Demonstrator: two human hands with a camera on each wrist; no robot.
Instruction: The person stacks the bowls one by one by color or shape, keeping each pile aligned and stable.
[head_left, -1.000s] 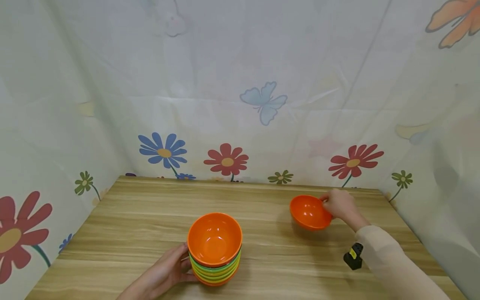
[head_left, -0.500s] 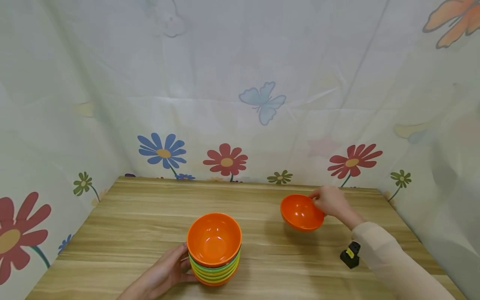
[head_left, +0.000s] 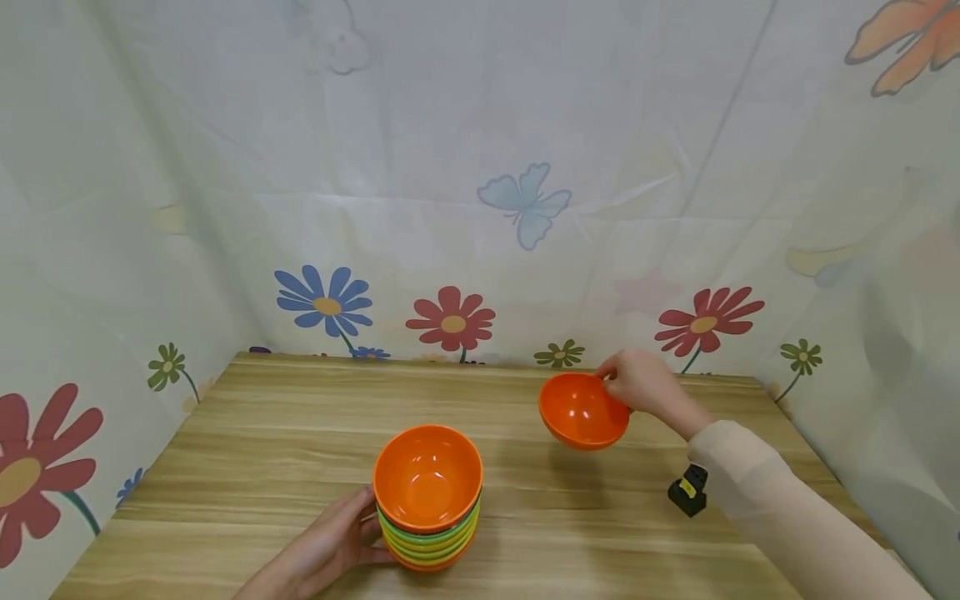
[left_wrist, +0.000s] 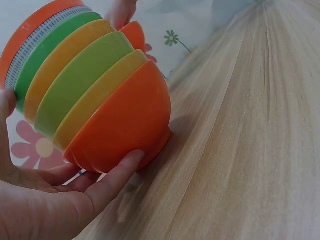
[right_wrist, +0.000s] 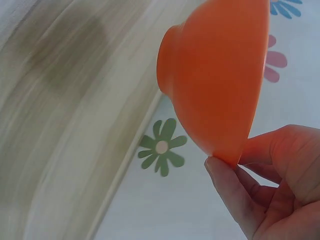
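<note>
A stack of several bowls (head_left: 427, 546) in orange, green and yellow stands upright on the table, its top bowl orange inside. My left hand (head_left: 330, 537) holds the stack from its left side; the left wrist view shows fingers (left_wrist: 117, 175) curled against the bottom orange bowl (left_wrist: 130, 120) and the thumb near the upper rims. Right of the stack, a single orange bowl (head_left: 581, 412) hangs tilted above the table. Its rim is pinched between thumb and fingers of my right hand (head_left: 645, 385), as the right wrist view confirms. No other bowl is inside it.
The wood-grain table (head_left: 300, 417) is bounded at the back and sides by a pale curtain (head_left: 420, 167) printed with flowers. A small black device (head_left: 687, 492) with a yellow mark sits by the right sleeve (head_left: 750, 471) and travels with the arm.
My right hand has carried the orange bowl leftward toward the stack, and lately slightly upward. The left hand and the stack have stayed in place.
</note>
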